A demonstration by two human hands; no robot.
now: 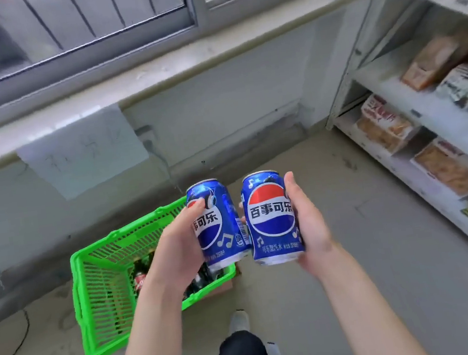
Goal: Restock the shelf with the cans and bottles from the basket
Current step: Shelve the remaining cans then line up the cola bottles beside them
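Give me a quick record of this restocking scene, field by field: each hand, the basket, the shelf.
left: left hand grips first blue metal cola can, slightly tilted
right: right hand grips second blue metal cola can, upright
cans: side by side in the air, neither shelved yet
basket: green plastic slatted basket on the floor, dark bottles inside
shelf: white metal shelf to the right, holding wrapped snack packets

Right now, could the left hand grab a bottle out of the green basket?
Probably not yet: the left hand is full, gripping a blue can. The basket sits open below it, nothing covering the bottles.
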